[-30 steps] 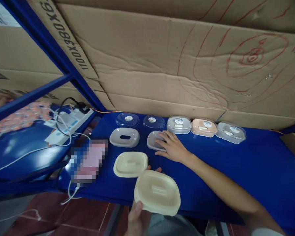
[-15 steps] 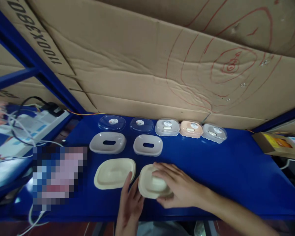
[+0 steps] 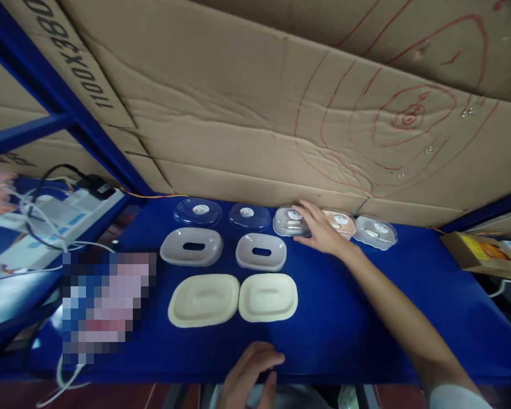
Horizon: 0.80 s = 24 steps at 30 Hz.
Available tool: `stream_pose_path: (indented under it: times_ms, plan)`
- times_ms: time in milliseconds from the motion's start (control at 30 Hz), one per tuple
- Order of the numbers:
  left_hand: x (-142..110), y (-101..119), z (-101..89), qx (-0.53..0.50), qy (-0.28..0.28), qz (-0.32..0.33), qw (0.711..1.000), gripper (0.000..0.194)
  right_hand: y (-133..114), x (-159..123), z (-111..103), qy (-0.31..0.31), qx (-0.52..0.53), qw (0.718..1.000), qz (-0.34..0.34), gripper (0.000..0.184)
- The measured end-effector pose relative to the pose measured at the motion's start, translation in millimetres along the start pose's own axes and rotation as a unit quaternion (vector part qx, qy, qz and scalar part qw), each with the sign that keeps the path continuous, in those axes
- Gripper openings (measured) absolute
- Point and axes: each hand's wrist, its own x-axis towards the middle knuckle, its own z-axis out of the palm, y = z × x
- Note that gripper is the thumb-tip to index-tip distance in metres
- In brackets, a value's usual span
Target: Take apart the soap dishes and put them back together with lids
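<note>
Grey lidded box (image 3: 288, 223) | right hand (image 3: 321, 230) straddling it, fingers apart | left hand (image 3: 253, 372) hovering, loosely open | peach box (image 3: 344, 227) sitting beside, risking knuckle bumps

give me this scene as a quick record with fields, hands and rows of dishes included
left hand: empty, near the front edge
right hand: fingers over the grey lidded dish
back row, left to right: two clear lids, grey lidded dish, peach lidded dish, another grey one
middle row: two slotted grey trays
front row: two cream trays, side by side
surface: blue table
</note>
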Motion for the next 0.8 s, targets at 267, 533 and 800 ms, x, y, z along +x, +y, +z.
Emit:
stream_pose_path:
  times_ms: [267, 533, 800]
  plan:
    - [14, 10, -8.7, 0.09, -0.236, 0.063, 0.965, 0.05, 16, 22, 6, -0.067, -0.017, 0.997, 0.03, 0.098]
    - [53, 4, -125.2, 0.467, 0.164, 0.044, 0.868, 0.051, 16, 11, 18, -0.045, -0.023, 0.998, 0.045, 0.093]
    - [73, -4, -164.9, 0.613, 0.145, -0.075, 0.773, 0.071, 5, 14, 14, -0.04, -0.012, 0.998, 0.05, 0.091]
